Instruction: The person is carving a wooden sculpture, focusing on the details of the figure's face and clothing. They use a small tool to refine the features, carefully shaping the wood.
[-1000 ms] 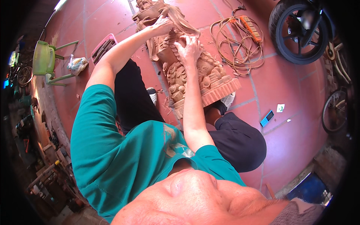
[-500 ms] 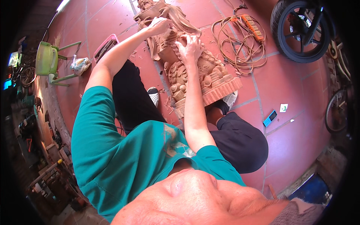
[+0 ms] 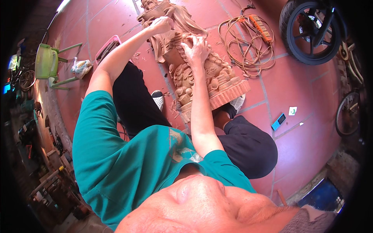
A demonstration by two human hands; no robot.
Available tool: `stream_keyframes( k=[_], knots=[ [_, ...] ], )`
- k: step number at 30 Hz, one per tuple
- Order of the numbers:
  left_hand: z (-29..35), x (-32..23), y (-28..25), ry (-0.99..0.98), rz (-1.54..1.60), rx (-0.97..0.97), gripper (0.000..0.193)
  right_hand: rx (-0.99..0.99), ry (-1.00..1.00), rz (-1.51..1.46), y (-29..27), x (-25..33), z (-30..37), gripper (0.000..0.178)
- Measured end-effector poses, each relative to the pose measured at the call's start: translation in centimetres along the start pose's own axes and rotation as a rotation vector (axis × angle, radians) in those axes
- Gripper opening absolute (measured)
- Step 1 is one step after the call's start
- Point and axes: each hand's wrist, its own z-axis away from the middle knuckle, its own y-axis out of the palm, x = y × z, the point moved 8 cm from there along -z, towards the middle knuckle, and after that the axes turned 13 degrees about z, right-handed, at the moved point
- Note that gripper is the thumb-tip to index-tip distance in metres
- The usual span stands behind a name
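Note:
A carved wooden statue [image 3: 217, 72] lies on the tiled floor between my legs, its ridged base towards me and its carved head at the far end. At the statue's upper part, my left hand [image 3: 162, 25] is closed with the fingers curled; what it holds, if anything, is too small to make out. My right hand [image 3: 197, 50] grips the raised carving around the statue's middle, thumb and bent fingers pressed on the wood. Wood shavings [image 3: 174, 112] are scattered beside the statue.
A pink tray [image 3: 115, 38] of dark tools and a plastic bag [image 3: 81, 67] by a green chair [image 3: 47, 62] are at left. To the right lie a coiled cord with an orange power strip [image 3: 260, 28], a blue phone [image 3: 278, 122] and a black motorcycle wheel [image 3: 311, 33].
My left hand has shifted slightly left and away along the statue, its fingers more curled. My right hand keeps its place on the carving.

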Motion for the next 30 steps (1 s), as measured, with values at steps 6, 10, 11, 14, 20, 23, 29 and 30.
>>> stream_keyframes(
  k=[6,10,11,14,20,23,29,30],
  knots=[
    [0.8,-0.5,2.6,0.202,0.022,0.018,0.021,0.023,-0.008,-0.016,0.1,0.5,0.1,0.037],
    [1.0,-2.6,2.4,0.226,-0.048,0.063,0.019,0.036,0.000,-0.014,-0.1,0.2,0.0,0.037],
    [1.1,-2.9,2.3,0.209,-0.059,0.078,0.020,0.042,0.006,-0.006,-0.1,0.1,0.0,0.037],
    [1.5,-3.0,1.8,0.195,-0.053,0.089,0.023,0.028,-0.005,0.003,-0.1,0.1,0.0,0.037],
    [1.7,-1.7,0.4,0.210,0.052,-0.019,0.020,0.039,0.013,-0.015,0.0,0.4,0.2,0.038],
    [2.0,-1.9,2.0,0.165,-0.060,0.035,0.022,0.042,0.006,-0.008,-0.3,0.6,0.1,0.037],
    [2.0,-3.7,2.5,0.331,-0.210,0.009,0.026,0.024,0.004,-0.020,-0.2,0.1,0.0,0.036],
    [2.1,-4.0,2.5,0.337,-0.218,0.010,0.026,0.031,0.007,-0.006,-0.1,0.2,0.2,0.036]
  ],
)
